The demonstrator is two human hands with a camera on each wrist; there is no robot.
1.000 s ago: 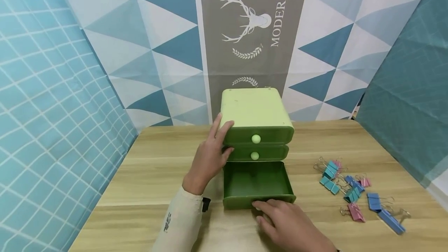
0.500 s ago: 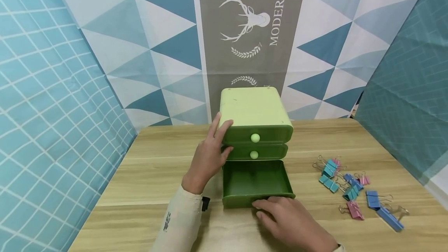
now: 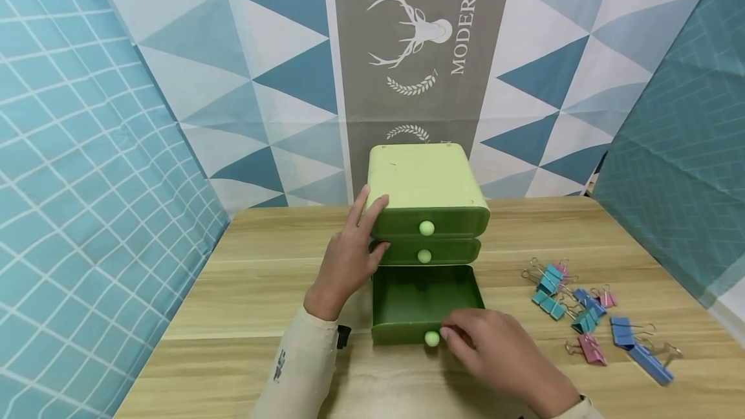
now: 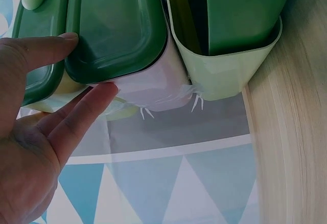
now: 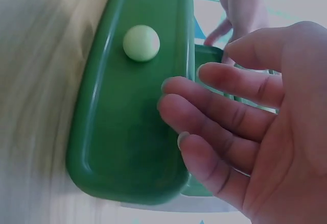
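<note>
A small drawer unit [image 3: 427, 173] with a light green casing and dark green drawers stands on the table. Its bottom drawer [image 3: 401, 333] is pulled out, its inside bare in the head view; the two drawers above are in. My left hand [image 3: 343, 264] braces the unit's left side, fingers fairly straight along the casing. In the left wrist view the thumb [image 4: 69, 43] lies on a drawer front's edge. My right hand [image 3: 503, 351] is just right of the bottom drawer's round knob [image 3: 432, 339]. In the right wrist view its loosely bent fingers [image 5: 184, 112] hold nothing, beside the drawer front.
Several binder clips [image 3: 588, 322] in teal, blue and pink lie on the wooden table [image 3: 244, 315] to the right. A patterned cloth [image 3: 279, 83] hangs behind the unit, with blue cloth [image 3: 75, 147] at the left and teal cloth [image 3: 681, 147] at the right.
My right hand has let go of the bottom drawer's knob and moved slightly right, so the knob now shows. The left hand and the open drawer look unchanged.
</note>
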